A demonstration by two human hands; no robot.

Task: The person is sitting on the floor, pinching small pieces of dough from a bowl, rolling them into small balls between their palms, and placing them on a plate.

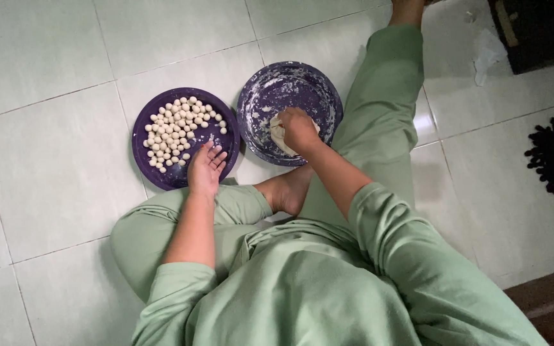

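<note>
A: What sits leftmost on the pale tiled floor (52,160)?

B: A round purple plate (143,138) of small white dough balls (176,131). The left hand (206,168) hovers at its near rim, palm up, grip open and empty.

A: And to the right?

B: The right hand (299,130), grip closed on the pale dough lump (279,132) in the flour-streaked purple bowl (290,86). Pinching looks underway; next, rolling 1 piece needs both palms.

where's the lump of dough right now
In the head view, the dough lump sits in the floury purple bowl under the right hand, right of the plate of dough balls.
</note>
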